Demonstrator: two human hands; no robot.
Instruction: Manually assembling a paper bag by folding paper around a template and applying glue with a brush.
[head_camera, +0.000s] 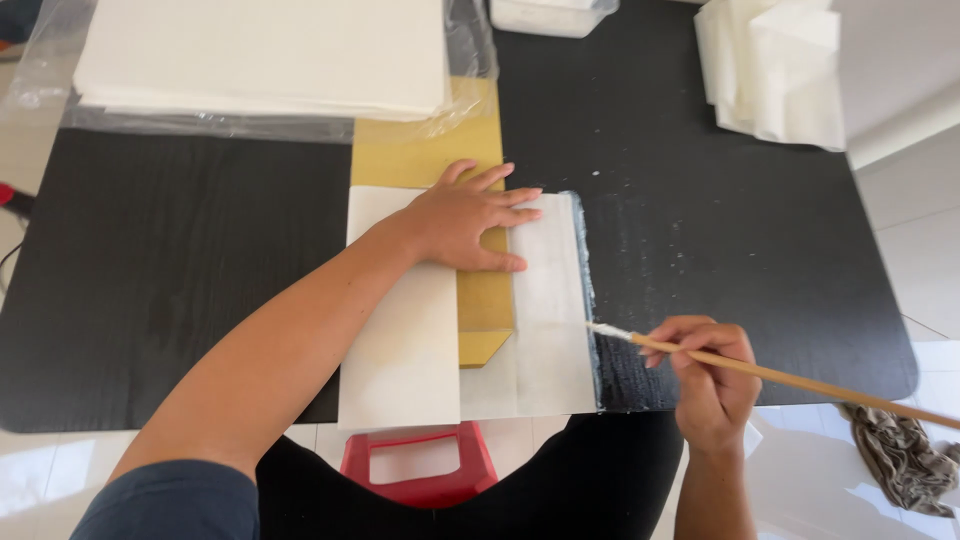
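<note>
Lying at the far left of the black wood-grain table (180, 290), a thick stack of white paper sheets (265, 55) rests on a clear plastic wrapper (250, 125) that spreads past its edges. Just right of that stack, a flat mustard-yellow card strip (425, 150) runs from under the wrapper toward the person, and its near end shows a folded corner. A white paper sheet (400, 350) covers the strip's left side and hangs over the near table edge, above a red plastic stool (420, 465) on the pale floor.

The left hand (465, 220) lies flat and fully open, palm down, fingers spread and pointing right, pressing on the yellow strip and on a second, thinner white sheet (545, 310) beside it; it grips nothing. The right edge of that thin sheet looks wet and slightly ragged, and the table just beyond it carries a glossy smeared patch with pale flecks.

Farther right and nearer the person, the right hand (710, 380) is closed around a long wooden-handled brush (790, 378), held like a pen. The brush's white bristle tip touches the thin sheet's right edge, while the handle slants away to the right, past the table's edge.

At the far right corner lies a pile of folded white tissue sheets (775, 65), and a crumpled grey-brown cloth (905, 455) sits on the floor.
</note>
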